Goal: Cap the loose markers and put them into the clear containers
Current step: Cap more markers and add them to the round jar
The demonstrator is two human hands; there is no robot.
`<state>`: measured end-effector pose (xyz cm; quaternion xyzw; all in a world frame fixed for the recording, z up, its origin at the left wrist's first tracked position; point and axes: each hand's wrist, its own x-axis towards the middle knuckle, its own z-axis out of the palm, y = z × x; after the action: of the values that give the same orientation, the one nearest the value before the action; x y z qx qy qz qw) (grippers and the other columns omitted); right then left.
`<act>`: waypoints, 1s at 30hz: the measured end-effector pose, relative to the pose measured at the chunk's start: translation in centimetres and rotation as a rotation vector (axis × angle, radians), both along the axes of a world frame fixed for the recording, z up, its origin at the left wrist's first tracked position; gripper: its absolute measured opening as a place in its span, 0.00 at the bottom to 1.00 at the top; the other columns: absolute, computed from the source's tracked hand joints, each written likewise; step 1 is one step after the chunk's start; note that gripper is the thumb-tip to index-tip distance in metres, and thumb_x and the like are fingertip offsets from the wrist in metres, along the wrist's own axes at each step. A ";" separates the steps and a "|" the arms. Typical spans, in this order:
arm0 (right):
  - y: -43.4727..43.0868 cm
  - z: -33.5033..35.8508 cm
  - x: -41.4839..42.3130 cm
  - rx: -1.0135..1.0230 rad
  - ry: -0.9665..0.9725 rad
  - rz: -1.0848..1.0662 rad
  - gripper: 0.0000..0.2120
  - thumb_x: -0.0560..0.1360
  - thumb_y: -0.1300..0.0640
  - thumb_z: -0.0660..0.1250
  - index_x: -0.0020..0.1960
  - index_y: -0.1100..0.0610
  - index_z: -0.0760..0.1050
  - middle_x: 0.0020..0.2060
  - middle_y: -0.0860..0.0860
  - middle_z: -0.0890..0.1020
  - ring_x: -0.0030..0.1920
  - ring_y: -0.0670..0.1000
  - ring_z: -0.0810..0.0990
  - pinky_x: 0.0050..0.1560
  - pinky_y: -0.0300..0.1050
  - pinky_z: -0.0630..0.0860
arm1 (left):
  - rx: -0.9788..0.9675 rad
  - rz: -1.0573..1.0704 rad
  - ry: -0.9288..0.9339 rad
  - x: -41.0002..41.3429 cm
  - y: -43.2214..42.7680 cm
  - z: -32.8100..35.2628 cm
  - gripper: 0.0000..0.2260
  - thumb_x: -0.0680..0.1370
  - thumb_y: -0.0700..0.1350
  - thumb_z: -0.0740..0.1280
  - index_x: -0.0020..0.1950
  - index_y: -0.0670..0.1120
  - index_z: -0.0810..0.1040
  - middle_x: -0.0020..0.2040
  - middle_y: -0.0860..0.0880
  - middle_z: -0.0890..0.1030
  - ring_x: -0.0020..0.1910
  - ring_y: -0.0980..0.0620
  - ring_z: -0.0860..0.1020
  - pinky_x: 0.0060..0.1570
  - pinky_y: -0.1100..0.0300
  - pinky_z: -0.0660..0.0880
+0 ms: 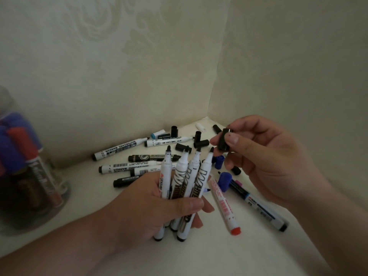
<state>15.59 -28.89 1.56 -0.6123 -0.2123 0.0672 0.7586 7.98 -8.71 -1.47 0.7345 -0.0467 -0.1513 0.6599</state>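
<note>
Two cream walls are meeting in a corner (217, 66). The back wall (99, 56) is showing an embossed floral scroll pattern, and the right wall (298, 56) is carrying the same pattern more faintly. A pale off-white surface (249, 255) is running up to both. Dim, soft light is leaving everything slightly greenish and shadowed.

Your pale worktop (219, 257), cluttered toward its back corner.
Ahead of you, uncapped whiteboard markers (127, 168) lie in a loose pile, with black caps (201, 144) and one white cap (200, 126) behind them. To your right lie a red-ended marker (224, 206) and a dark-barrelled marker (258, 205). A clear container (29, 196) stands at your far left.
</note>
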 end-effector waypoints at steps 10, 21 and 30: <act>-0.4 -0.1 0.4 -0.070 -0.026 -0.056 0.13 0.67 0.63 0.71 0.51 0.60 0.78 0.42 0.59 0.86 0.33 0.52 0.79 0.29 0.41 0.73 | -0.022 0.002 0.007 0.0 0.0 -0.2 0.09 0.69 0.49 0.72 0.47 0.52 0.87 0.46 0.49 0.88 0.46 0.49 0.87 0.45 0.61 0.81; -0.4 -0.5 0.4 0.016 -0.031 0.116 0.06 0.66 0.58 0.74 0.41 0.58 0.79 0.27 0.50 0.74 0.24 0.47 0.63 0.25 0.39 0.63 | 0.026 -0.024 -0.018 -0.1 0.1 -0.4 0.09 0.69 0.51 0.73 0.47 0.52 0.88 0.43 0.46 0.87 0.44 0.50 0.86 0.46 0.58 0.82; -0.6 -0.9 0.6 -0.072 -0.282 0.041 0.05 0.68 0.57 0.75 0.43 0.56 0.85 0.36 0.53 0.83 0.30 0.47 0.77 0.31 0.39 0.73 | 0.019 -0.032 -0.037 -0.1 0.0 -0.4 0.10 0.69 0.51 0.73 0.47 0.50 0.88 0.42 0.46 0.87 0.43 0.50 0.86 0.41 0.64 0.79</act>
<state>16.16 -29.51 0.62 -0.6379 -0.3267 0.0037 0.6974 7.92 -8.69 -1.84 0.7425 -0.0692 -0.1486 0.6494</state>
